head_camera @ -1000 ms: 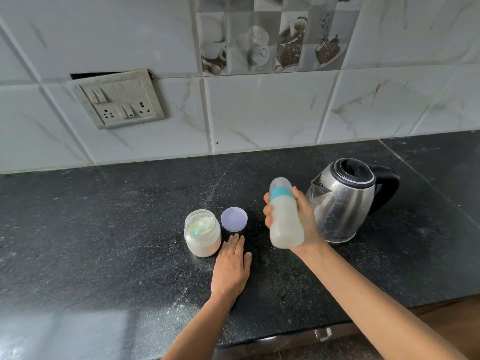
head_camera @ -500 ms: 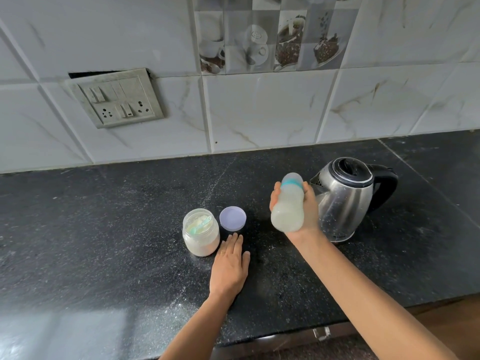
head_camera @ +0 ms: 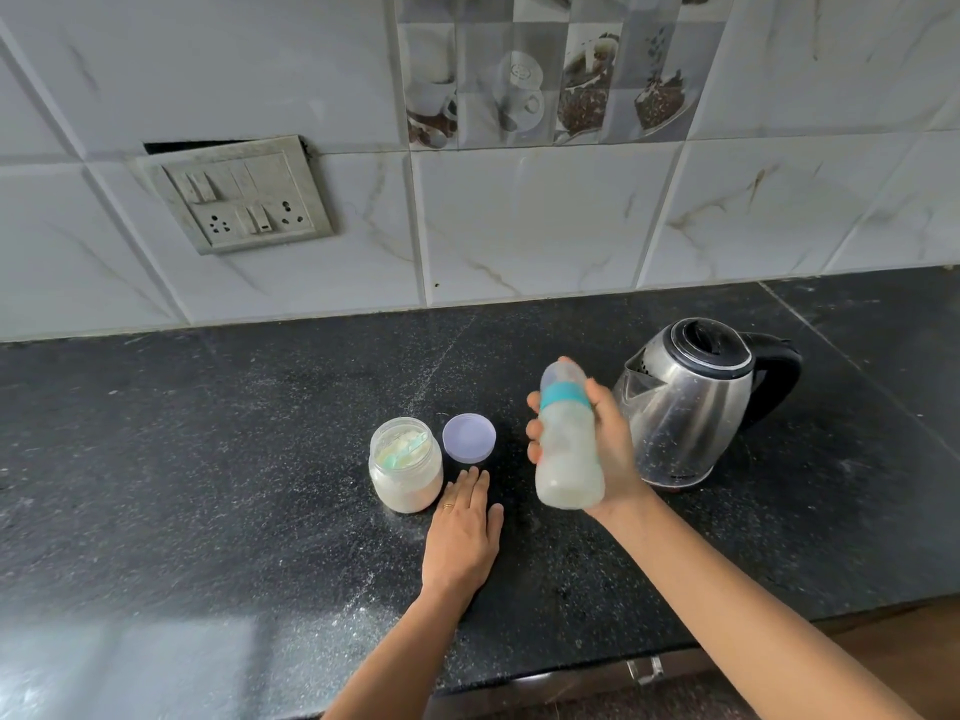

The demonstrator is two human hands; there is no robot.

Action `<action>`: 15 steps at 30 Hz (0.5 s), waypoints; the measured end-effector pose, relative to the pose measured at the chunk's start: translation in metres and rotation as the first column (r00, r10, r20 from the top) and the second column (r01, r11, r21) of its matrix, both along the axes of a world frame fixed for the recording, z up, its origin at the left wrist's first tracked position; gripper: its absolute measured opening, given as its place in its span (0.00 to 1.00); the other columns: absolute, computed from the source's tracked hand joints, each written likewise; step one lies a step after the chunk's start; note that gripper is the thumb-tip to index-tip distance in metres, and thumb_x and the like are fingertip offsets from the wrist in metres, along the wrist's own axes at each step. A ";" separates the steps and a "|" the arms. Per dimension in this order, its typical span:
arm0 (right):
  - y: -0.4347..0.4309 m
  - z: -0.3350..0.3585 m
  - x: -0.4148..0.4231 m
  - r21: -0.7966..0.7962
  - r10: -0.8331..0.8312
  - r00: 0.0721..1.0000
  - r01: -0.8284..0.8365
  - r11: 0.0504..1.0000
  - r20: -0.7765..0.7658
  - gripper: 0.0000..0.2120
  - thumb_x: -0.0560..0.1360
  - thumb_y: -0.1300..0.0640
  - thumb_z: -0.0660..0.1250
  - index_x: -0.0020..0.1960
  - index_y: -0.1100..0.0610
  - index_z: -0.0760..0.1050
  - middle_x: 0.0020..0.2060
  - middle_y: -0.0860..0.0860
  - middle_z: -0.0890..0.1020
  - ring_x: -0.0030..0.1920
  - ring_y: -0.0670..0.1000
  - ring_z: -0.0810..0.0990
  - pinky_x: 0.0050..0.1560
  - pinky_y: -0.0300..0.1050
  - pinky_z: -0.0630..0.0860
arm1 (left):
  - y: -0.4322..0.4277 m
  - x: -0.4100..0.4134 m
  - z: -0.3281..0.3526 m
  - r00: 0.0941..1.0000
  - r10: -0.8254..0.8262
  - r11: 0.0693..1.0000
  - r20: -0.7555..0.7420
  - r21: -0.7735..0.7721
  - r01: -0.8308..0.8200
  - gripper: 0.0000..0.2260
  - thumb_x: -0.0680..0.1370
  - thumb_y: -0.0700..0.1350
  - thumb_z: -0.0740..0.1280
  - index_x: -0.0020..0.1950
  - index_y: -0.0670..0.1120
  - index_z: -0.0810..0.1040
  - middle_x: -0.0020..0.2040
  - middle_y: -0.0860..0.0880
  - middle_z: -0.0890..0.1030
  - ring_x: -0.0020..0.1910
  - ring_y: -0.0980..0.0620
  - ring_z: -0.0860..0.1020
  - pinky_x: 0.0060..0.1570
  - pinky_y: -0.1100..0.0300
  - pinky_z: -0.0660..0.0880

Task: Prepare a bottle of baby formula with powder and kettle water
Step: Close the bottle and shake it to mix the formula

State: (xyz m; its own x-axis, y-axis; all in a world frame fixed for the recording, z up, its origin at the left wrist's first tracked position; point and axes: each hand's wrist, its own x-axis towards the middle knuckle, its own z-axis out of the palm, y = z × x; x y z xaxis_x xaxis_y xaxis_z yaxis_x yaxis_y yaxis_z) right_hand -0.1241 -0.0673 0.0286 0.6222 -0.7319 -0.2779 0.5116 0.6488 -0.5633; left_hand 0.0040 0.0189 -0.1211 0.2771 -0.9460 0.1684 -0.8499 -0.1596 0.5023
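Above the dark speckled surface [head_camera: 208, 459], your right hand [head_camera: 615, 449] holds the one bottle [head_camera: 569, 459] clear of the stone. Its fingers [head_camera: 534, 433] curl round the left side of the body and the thumb lies on the right, level with the teal collar [head_camera: 563, 394]. The bottle sits inside that grasp, tilted, with its capped top pointing away from you and its base toward you. Milky white liquid shows through the body, and the outline is slightly blurred. Your left hand [head_camera: 462, 537] lies flat on the surface, fingers [head_camera: 470, 488] straight and close together, released and holding nothing; one ring [head_camera: 448, 507] shows on it. Just to the left of those fingertips stands the one powder jar [head_camera: 405, 475], open, with white powder in it and one pale green scoop [head_camera: 402, 449] lying on top. You cannot tell whether the fingertips touch the jar or only lie just beside it. Straight ahead of the same fingertips, near them but apart, lies the one lilac jar lid [head_camera: 469, 438], just beside the jar on its right. The one kettle [head_camera: 696, 407] stands upright to the right of your grasping fingers, just behind the back of that hand, its black top closed, its spout toward the bottle and its black handle on the far side. Well beyond both sets of fingers, up on the tiled wall [head_camera: 519, 226] to the left, sits one switch plate [head_camera: 244, 197]. That makes two hands, one bottle, one jar, one scoop, one jar lid and one kettle.
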 end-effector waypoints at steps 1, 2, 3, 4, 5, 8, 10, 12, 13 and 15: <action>-0.002 0.003 0.001 0.051 -0.034 0.999 0.033 0.998 0.023 0.25 0.76 0.39 0.59 0.59 0.60 0.73 0.39 0.53 0.78 0.31 0.50 0.79 0.30 0.43 0.78 | 0.000 0.000 0.000 1.000 0.001 1.000 -0.003 -0.002 -0.001 0.21 0.81 0.50 0.57 0.73 0.43 0.65 0.73 0.44 0.66 0.73 0.48 0.61 0.72 0.59 0.51; -0.003 0.004 0.003 0.063 -0.072 0.997 0.070 0.996 0.016 0.26 0.75 0.39 0.60 0.57 0.61 0.73 0.37 0.53 0.78 0.31 0.50 0.79 0.31 0.43 0.79 | 0.000 -0.001 0.000 1.000 0.003 1.000 -0.005 -0.004 -0.003 0.21 0.81 0.50 0.57 0.73 0.43 0.65 0.73 0.44 0.66 0.73 0.48 0.61 0.72 0.59 0.51; -0.002 0.003 0.004 0.033 -0.097 0.995 0.097 0.995 -0.011 0.24 0.75 0.41 0.62 0.59 0.60 0.72 0.36 0.53 0.78 0.32 0.50 0.80 0.35 0.45 0.81 | 0.001 -0.001 0.000 1.000 0.003 1.000 -0.005 -0.004 -0.003 0.21 0.81 0.50 0.57 0.73 0.43 0.65 0.73 0.44 0.66 0.73 0.48 0.61 0.71 0.59 0.51; -0.001 0.001 0.006 -0.017 -0.107 0.994 0.107 0.994 -0.027 0.22 0.75 0.45 0.64 0.63 0.57 0.71 0.36 0.54 0.79 0.33 0.50 0.80 0.39 0.48 0.82 | 0.001 -0.001 0.000 1.000 0.002 1.000 -0.004 -0.003 -0.002 0.22 0.81 0.50 0.56 0.73 0.43 0.65 0.73 0.44 0.66 0.74 0.48 0.61 0.71 0.59 0.50; 0.002 0.001 0.007 -0.068 -0.105 0.994 0.103 0.992 -0.037 0.20 0.75 0.50 0.65 0.65 0.53 0.69 0.37 0.55 0.80 0.36 0.51 0.81 0.44 0.51 0.82 | 0.002 -0.001 0.000 1.000 0.002 1.000 -0.005 -0.004 -0.002 0.22 0.81 0.50 0.56 0.73 0.43 0.65 0.73 0.44 0.66 0.74 0.48 0.60 0.71 0.59 0.50; 0.001 0.002 0.006 -0.147 -0.093 0.994 0.083 0.986 -0.059 0.24 0.72 0.52 0.69 0.67 0.46 0.69 0.43 0.55 0.82 0.40 0.50 0.80 0.43 0.47 0.81 | 0.001 0.000 0.000 1.000 0.004 1.000 -0.006 -0.014 -0.004 0.22 0.81 0.50 0.56 0.73 0.43 0.64 0.73 0.45 0.66 0.74 0.49 0.60 0.71 0.60 0.49; -0.010 0.005 0.007 -0.066 -0.162 0.985 0.158 0.985 -0.059 0.32 0.70 0.50 0.71 0.72 0.48 0.65 0.46 0.54 0.81 0.37 0.49 0.80 0.36 0.43 0.80 | 0.001 0.000 0.001 1.000 0.002 1.000 -0.011 -0.015 -0.002 0.22 0.81 0.50 0.55 0.74 0.44 0.63 0.74 0.45 0.65 0.74 0.49 0.59 0.71 0.61 0.48; -0.015 0.002 0.006 0.004 -0.191 0.981 0.192 0.981 -0.034 0.34 0.70 0.48 0.69 0.74 0.51 0.62 0.45 0.54 0.79 0.34 0.50 0.80 0.32 0.42 0.78 | 0.001 -0.001 0.001 1.000 0.003 1.000 -0.018 -0.011 -0.003 0.22 0.81 0.50 0.55 0.74 0.44 0.62 0.74 0.46 0.64 0.74 0.50 0.58 0.72 0.61 0.47; -0.014 -0.002 0.006 0.013 -0.159 0.987 0.160 0.987 -0.035 0.33 0.71 0.47 0.67 0.74 0.50 0.62 0.44 0.55 0.78 0.34 0.50 0.80 0.31 0.42 0.78 | 0.001 -0.001 0.001 1.000 0.003 1.000 -0.021 -0.009 -0.003 0.22 0.82 0.50 0.55 0.74 0.44 0.62 0.74 0.46 0.64 0.74 0.50 0.58 0.72 0.61 0.47; -0.005 -0.003 0.005 -0.053 -0.047 0.999 0.047 0.997 -0.002 0.30 0.72 0.48 0.67 0.73 0.46 0.64 0.45 0.55 0.77 0.38 0.52 0.80 0.33 0.43 0.79 | 0.001 -0.001 0.001 1.000 -0.001 1.000 -0.020 -0.009 0.001 0.22 0.81 0.50 0.55 0.74 0.44 0.63 0.74 0.46 0.64 0.74 0.50 0.58 0.72 0.61 0.47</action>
State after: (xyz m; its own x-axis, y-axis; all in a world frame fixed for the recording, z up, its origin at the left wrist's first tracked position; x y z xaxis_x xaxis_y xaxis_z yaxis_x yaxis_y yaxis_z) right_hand -0.1187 -0.0727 0.0255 0.5858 -0.7741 -0.2400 0.5394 0.5934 -0.5974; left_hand 0.0034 0.0203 -0.1200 0.2793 -0.9448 0.1712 -0.8397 -0.1538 0.5208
